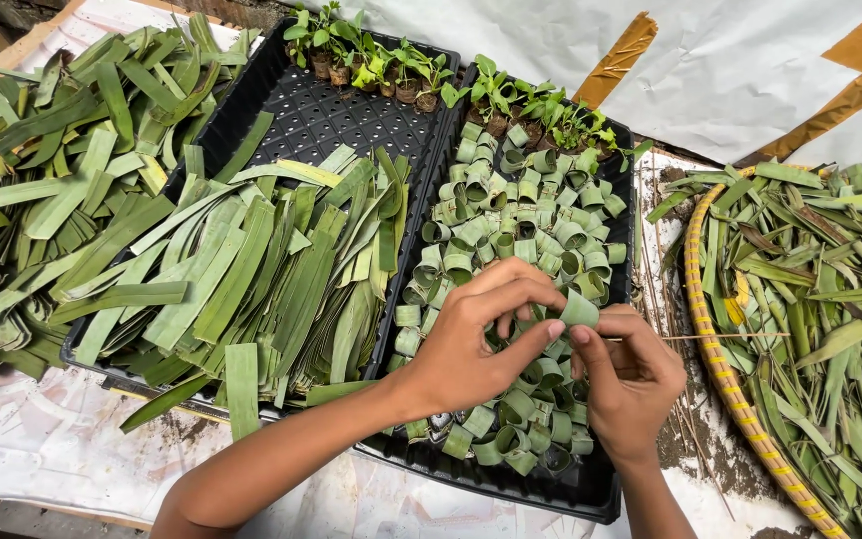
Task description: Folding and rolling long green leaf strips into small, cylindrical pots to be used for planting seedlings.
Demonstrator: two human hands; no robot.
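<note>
My left hand [476, 339] pinches a small green leaf ring [580, 310] between thumb and fingertips. It hovers over the right black tray [591, 491], which holds several rolled leaf rings [511, 225]. My right hand [631, 384] touches the same ring from the right and also holds a thin stick [720, 336] that points to the right. The left black tray [326, 115] carries a heap of cut green leaf strips [261, 279].
Small seedlings [381, 62] in leaf pots line the far ends of both trays. More leaf strips [62, 170] lie piled at the left. A woven round basket [740, 399] full of leaf scraps sits at the right. White sheeting [750, 70] covers the back.
</note>
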